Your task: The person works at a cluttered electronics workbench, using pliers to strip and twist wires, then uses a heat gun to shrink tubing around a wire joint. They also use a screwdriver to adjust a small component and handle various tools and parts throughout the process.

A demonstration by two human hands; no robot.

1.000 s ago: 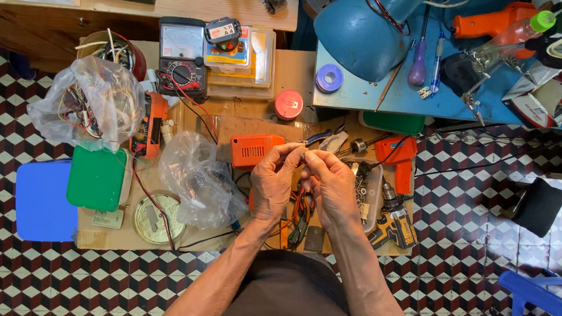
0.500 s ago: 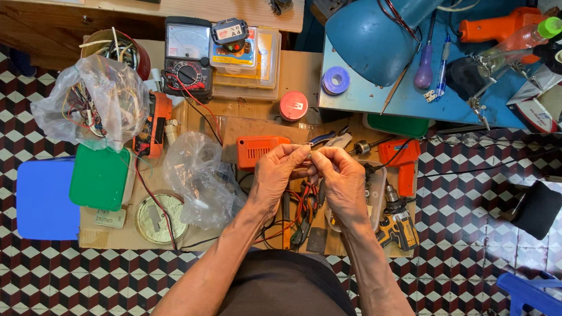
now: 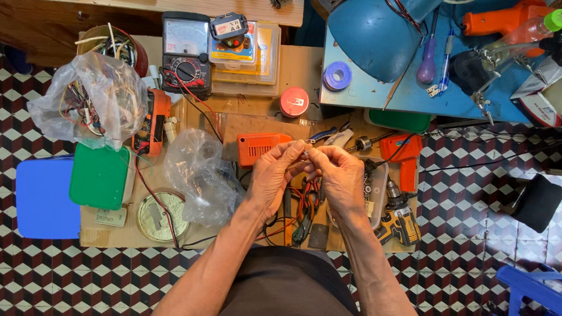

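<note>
My left hand (image 3: 275, 177) and my right hand (image 3: 342, 179) meet fingertip to fingertip over a low wooden board (image 3: 231, 126). Between the fingertips they pinch a small, thin metal part (image 3: 305, 157), too small to identify. Directly behind the hands lies an orange plastic tool body (image 3: 259, 146). Under the hands lies a tangle of red and black wires and pliers (image 3: 300, 210). A yellow and black cordless drill (image 3: 398, 215) rests just right of my right wrist.
A clear plastic bag (image 3: 197, 173) sits left of my hands, a bag of wires (image 3: 91, 103) farther left. A multimeter (image 3: 185, 50), a red round tin (image 3: 294, 101), green (image 3: 100, 175) and blue (image 3: 45, 197) box lids, and a blue lamp (image 3: 381, 25) surround the board. Checkered floor tiles lie all around.
Both hands stay together on the small part, with only slight finger movement. The view has shifted a little.
</note>
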